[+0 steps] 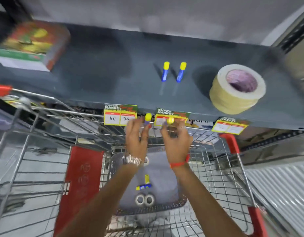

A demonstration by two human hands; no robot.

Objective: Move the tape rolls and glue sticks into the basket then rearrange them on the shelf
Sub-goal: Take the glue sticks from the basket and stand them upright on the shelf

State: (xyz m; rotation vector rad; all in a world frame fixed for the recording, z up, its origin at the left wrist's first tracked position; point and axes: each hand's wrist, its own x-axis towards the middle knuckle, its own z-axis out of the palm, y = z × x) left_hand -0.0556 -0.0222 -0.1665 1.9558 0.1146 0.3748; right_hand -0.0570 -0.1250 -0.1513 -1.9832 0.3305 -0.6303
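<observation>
Now mid-restock: left hand [136, 137] pinching a yellow-capped glue stick [147, 118], right hand [176, 135] gripping another [170, 120], both raised at the shelf [100, 71] front edge; two sticks [173, 71] upright just beyond the fingers, big tape roll stack [237, 88] further right; below the wrists, basket [181, 200] w/ two more sticks [144, 183] and small tape rolls [144, 199]. Likely risks: clipping the price tags [120, 117]; toppling the standing pair if set too close; dropping into the trolley [45, 127]. Dark grey shelf, smooth; box [30, 46] far left; shop aisle, blurred.
</observation>
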